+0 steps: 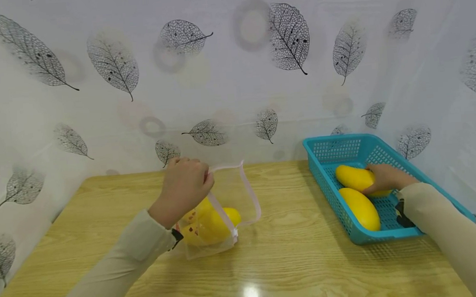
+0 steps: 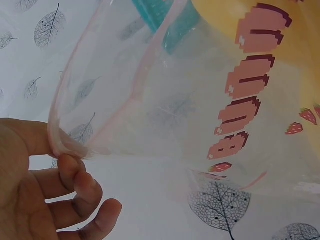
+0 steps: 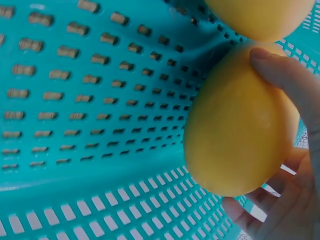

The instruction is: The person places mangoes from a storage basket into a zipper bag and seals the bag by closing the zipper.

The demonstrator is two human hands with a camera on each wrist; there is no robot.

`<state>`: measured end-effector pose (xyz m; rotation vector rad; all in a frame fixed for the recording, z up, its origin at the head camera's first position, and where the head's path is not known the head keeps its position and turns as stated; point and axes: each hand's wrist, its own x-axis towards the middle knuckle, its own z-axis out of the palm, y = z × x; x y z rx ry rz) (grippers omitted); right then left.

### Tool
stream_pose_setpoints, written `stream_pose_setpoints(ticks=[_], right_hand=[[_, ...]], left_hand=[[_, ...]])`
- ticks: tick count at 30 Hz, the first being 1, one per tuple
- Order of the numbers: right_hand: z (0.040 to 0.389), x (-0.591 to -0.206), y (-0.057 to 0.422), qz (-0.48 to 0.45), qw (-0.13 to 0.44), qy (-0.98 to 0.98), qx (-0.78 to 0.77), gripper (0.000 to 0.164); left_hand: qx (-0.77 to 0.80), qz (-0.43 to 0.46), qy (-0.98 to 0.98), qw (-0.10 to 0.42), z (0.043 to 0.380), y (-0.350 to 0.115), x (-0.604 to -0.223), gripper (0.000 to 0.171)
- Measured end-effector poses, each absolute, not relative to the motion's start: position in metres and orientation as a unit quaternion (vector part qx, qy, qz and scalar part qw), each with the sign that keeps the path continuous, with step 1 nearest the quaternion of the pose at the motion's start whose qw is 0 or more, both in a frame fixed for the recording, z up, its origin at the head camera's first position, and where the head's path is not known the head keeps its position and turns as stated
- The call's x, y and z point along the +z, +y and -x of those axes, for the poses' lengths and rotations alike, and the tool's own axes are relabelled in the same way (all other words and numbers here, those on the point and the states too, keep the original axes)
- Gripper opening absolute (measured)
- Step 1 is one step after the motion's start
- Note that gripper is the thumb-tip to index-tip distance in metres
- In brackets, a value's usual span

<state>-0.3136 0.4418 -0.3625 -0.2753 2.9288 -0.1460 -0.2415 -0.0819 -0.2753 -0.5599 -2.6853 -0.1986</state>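
My left hand (image 1: 186, 186) pinches the pink-edged rim of a clear plastic zip bag (image 1: 250, 189), which gapes towards the right. Inside the bag, yellow mangoes (image 1: 212, 227) show through the film; how many is unclear. Pink lettering (image 2: 242, 80) and small strawberries are printed on the bag in the left wrist view. In the blue basket (image 1: 328, 197), my right hand (image 1: 389, 178) grips a mango (image 3: 235, 130), thumb on one side and fingers curled beneath. Another mango (image 1: 362, 209) lies nearer the basket's front, close to the held one.
The bag and basket stand apart on a wooden table (image 1: 287, 255). A pale curtain (image 1: 234, 89) printed with dark leaves hangs behind the table and along its sides. The basket has raised, perforated walls.
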Motion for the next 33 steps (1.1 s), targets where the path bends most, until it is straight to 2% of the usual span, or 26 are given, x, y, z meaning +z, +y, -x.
stream_pose_setpoints(ticks=[16, 33], right_hand=[[0.317, -0.345, 0.440, 0.124, 0.016, 0.992, -0.030, 0.080], [0.303, -0.292, 0.387, 0.157, -0.050, 0.986, -0.027, 0.068]], left_hand=[[-0.076, 0.203, -0.952, 0.217, 0.242, -0.084, -0.276, 0.041], [-0.080, 0.203, -0.952, 0.215, 0.241, -0.084, -0.277, 0.040]])
